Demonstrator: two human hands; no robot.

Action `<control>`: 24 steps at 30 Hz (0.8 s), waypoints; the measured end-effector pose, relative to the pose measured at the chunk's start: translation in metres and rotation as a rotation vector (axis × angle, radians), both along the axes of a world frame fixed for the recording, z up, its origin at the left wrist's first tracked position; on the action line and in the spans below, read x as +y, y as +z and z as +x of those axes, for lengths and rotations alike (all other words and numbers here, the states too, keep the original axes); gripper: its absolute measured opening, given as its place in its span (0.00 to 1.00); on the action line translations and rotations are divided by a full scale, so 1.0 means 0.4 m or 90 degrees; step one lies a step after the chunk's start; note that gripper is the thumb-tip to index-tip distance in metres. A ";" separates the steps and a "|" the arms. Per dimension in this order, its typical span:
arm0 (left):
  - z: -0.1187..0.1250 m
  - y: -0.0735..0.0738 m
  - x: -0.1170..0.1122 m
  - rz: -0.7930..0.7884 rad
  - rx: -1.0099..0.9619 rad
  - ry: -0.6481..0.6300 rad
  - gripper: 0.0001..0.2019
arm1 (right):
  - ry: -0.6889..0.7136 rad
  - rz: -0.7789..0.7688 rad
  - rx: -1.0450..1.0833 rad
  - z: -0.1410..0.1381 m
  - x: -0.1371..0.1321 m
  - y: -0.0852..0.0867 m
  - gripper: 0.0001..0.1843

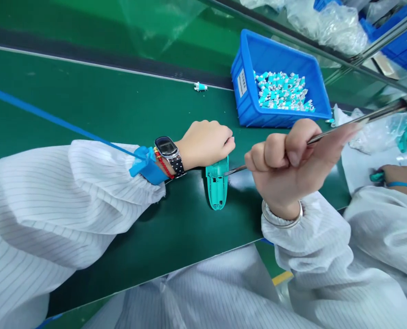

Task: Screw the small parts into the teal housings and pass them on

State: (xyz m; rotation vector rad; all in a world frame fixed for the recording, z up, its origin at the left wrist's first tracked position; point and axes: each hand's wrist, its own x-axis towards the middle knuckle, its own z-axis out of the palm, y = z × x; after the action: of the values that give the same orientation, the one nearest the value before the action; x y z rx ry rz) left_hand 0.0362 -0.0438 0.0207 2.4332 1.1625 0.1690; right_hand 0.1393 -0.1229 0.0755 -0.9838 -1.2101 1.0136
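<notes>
A teal plastic housing (217, 185) with slots and small openings lies on the green work surface. My left hand (206, 144) is closed over its upper end, knuckles up; the fingertips are partly hidden. My right hand (289, 164) is shut round a slim metal rod-like tool (368, 119), whose shaft runs up to the right. Its thin end comes out below my fingers and meets the right edge of the housing; I cannot tell whether it presses inside.
A blue bin (282, 116) with many small teal-and-white parts (282, 91) stands behind my right hand. One similar part (200, 87) lies left of it. At the far right, another person's hand (400, 176) holds a teal piece near plastic bags (378, 130). A blue strap (52, 119) trails from my left wrist.
</notes>
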 end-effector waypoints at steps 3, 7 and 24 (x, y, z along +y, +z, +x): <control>-0.002 0.003 -0.003 0.025 -0.004 -0.023 0.20 | -0.010 -0.033 -0.040 -0.007 0.001 0.002 0.31; -0.003 0.007 -0.006 0.033 0.000 -0.035 0.22 | -0.023 -0.048 -0.034 -0.012 0.004 0.003 0.32; 0.001 0.006 -0.010 0.033 -0.013 -0.020 0.19 | 0.060 0.070 0.040 -0.013 0.007 -0.033 0.28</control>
State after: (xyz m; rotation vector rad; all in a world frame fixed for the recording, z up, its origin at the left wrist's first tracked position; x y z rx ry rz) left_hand 0.0365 -0.0477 0.0232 2.4870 1.1230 0.2160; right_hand 0.1340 -0.1200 0.0622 -0.8096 -1.2555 1.0337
